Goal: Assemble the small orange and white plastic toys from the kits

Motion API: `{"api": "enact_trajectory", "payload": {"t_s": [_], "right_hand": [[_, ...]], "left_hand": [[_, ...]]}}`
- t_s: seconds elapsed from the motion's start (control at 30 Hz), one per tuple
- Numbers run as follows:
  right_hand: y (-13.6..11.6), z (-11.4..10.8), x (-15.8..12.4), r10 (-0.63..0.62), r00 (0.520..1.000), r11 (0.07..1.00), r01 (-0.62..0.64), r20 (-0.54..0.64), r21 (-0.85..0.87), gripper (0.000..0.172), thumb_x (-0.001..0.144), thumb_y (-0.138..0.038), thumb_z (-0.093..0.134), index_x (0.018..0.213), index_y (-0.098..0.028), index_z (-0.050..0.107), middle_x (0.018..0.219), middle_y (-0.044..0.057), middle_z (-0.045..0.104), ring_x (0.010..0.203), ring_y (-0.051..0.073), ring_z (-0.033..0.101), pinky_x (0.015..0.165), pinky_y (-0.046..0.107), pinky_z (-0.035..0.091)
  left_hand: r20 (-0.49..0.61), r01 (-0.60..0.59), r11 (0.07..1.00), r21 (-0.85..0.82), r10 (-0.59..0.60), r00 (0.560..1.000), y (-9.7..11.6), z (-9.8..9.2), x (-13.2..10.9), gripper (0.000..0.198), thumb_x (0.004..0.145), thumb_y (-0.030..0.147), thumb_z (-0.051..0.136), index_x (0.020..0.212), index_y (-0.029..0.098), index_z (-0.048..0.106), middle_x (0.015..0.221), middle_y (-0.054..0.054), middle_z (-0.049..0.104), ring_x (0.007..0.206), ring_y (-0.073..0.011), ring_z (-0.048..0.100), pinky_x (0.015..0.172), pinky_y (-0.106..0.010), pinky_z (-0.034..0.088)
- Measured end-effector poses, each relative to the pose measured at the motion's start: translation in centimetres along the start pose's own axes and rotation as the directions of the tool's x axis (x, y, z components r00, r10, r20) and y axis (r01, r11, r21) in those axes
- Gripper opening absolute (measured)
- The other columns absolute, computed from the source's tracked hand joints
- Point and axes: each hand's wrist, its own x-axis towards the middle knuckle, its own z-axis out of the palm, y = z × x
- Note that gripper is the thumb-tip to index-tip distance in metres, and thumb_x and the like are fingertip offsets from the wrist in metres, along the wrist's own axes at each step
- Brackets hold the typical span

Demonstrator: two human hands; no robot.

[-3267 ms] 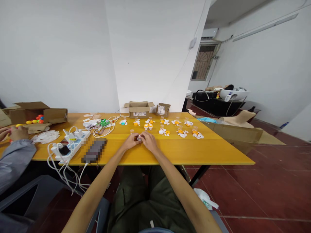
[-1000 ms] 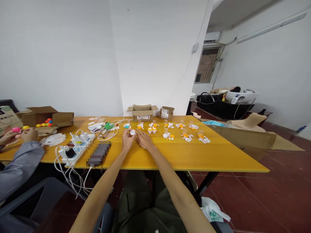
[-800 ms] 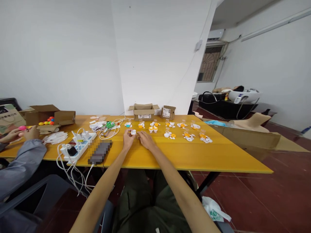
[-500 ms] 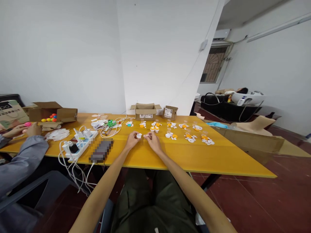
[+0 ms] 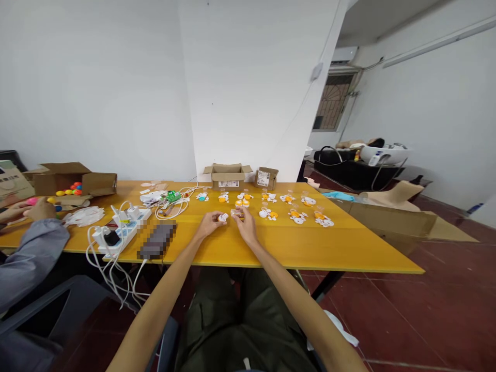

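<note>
My left hand (image 5: 210,224) is closed around a small white plastic part (image 5: 222,217) above the yellow table. Just to its right, my right hand (image 5: 247,225) pinches a small clear plastic cup (image 5: 235,212), tilted on its side. The part and the cup are close together but apart. Behind my hands stand small orange-and-white pieces (image 5: 242,203). Little groups of white and orange plastic parts, with clear cups, lie to the right, such as this group of white discs (image 5: 265,213). One group at the back left has a teal piece (image 5: 201,197).
Two cardboard boxes (image 5: 228,178) stand against the wall. On my left are a phone-like dark device (image 5: 158,241), a power strip (image 5: 129,227) with white cables, and a plastic bag (image 5: 84,216). At far left, another person's hands (image 5: 42,209) handle coloured balls by an open box.
The clear cup now shows plainly in my right fingers, turned sideways. My left hand has tilted the white part slightly. The view has swung a little to the right.
</note>
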Motion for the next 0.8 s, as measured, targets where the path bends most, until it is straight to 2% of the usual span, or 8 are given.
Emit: {"api": "enact_trajectory", "payload": {"t_s": [0.17,0.33,0.47,0.6,0.8], "right_hand": [[0.7,-0.1,0.2,-0.022,0.999,1.0,0.022,0.041,-0.012,0.024,0.078,-0.027,0.063,0.101,-0.023,0.07,0.097,0.006,0.074,0.084,0.022,0.068,0.076,0.033,0.057],[1.3,-0.3,0.4,-0.035,0.997,0.994,0.042,0.072,-0.097,0.028,0.079,-0.023,0.062,0.106,-0.024,0.071,0.102,0.006,0.073,0.087,0.022,0.067,0.081,0.034,0.056],[2.2,-0.6,0.4,0.048,0.996,0.971,-0.028,0.081,-0.238,0.03,0.077,-0.018,0.062,0.105,-0.024,0.072,0.104,0.007,0.072,0.084,0.023,0.067,0.083,0.038,0.055],[3.0,-0.7,0.4,0.118,0.987,0.929,-0.071,0.108,-0.362,0.032,0.076,-0.016,0.063,0.105,-0.024,0.073,0.097,0.008,0.071,0.088,0.025,0.066,0.085,0.041,0.054],[3.0,-0.5,0.4,0.06,0.992,0.955,-0.026,0.107,-0.294,0.028,0.075,-0.018,0.065,0.101,-0.026,0.072,0.092,0.005,0.073,0.087,0.023,0.066,0.084,0.039,0.055]], "left_hand": [[0.01,0.009,1.0,-0.006,-0.009,1.0,-0.2,0.0,0.1,0.035,0.06,0.021,0.085,0.093,0.016,0.076,0.095,-0.006,0.08,0.093,-0.0249,0.073,0.09,-0.037,0.057],[0.022,0.012,1.0,-0.005,-0.011,1.0,-0.3,0.0,0.1,0.037,0.063,0.02,0.084,0.099,0.016,0.077,0.1,-0.007,0.08,0.096,-0.0254,0.073,0.093,-0.039,0.057],[0.028,-0.004,1.0,0.006,0.004,1.0,-0.2,-0.1,0.1,0.037,0.063,0.018,0.083,0.1,0.016,0.077,0.101,-0.007,0.08,0.097,-0.0249,0.073,0.094,-0.039,0.057],[0.035,-0.029,0.999,0.015,0.029,0.999,-0.1,-0.1,0.1,0.037,0.064,0.017,0.083,0.1,0.017,0.077,0.102,-0.007,0.079,0.098,-0.0253,0.073,0.095,-0.04,0.057],[0.05,-0.065,0.998,0.02,0.064,0.997,-0.2,-0.2,0.1,0.037,0.066,0.02,0.082,0.103,0.017,0.077,0.104,-0.008,0.079,0.1,-0.0263,0.073,0.096,-0.04,0.057]]}}
